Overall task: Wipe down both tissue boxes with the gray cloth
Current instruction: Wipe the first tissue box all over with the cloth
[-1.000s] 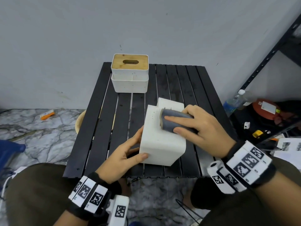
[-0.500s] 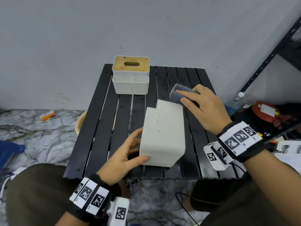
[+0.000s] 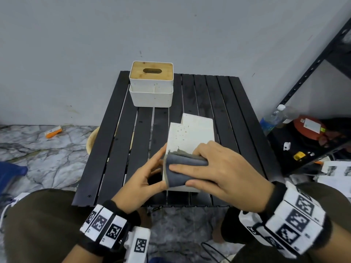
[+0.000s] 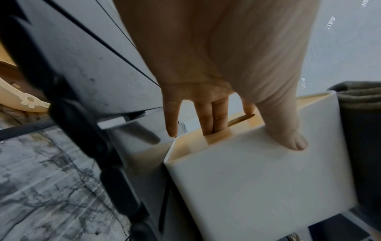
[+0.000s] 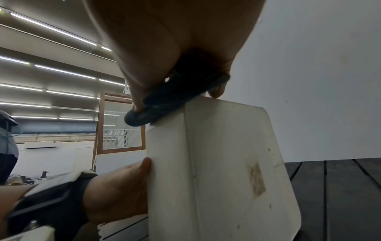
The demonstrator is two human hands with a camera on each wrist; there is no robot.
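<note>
A white tissue box [image 3: 193,130] lies on its side near the front of the black slatted table [image 3: 235,114], its speckled face up. My left hand [image 3: 150,173] grips its left end, thumb on the near face [image 4: 255,176] and fingers on the wooden lid side. My right hand [image 3: 218,171] holds the folded gray cloth [image 3: 180,171] and presses it on the box's near top edge [image 5: 216,146]. The cloth [image 5: 164,101] is pinched between thumb and fingers. A second white tissue box [image 3: 152,84] with a bamboo lid stands upright at the table's back left.
The wall runs right behind the table. A black metal shelf [image 3: 313,67] stands to the right, with a water bottle [image 3: 273,118] and clutter on the floor beside it. A beige round object [image 3: 93,141] sits under the table's left side. My knees flank the front edge.
My right hand with the cloth went to the box's far end and has come back to its near end. The left hand kept its grip on the box.
</note>
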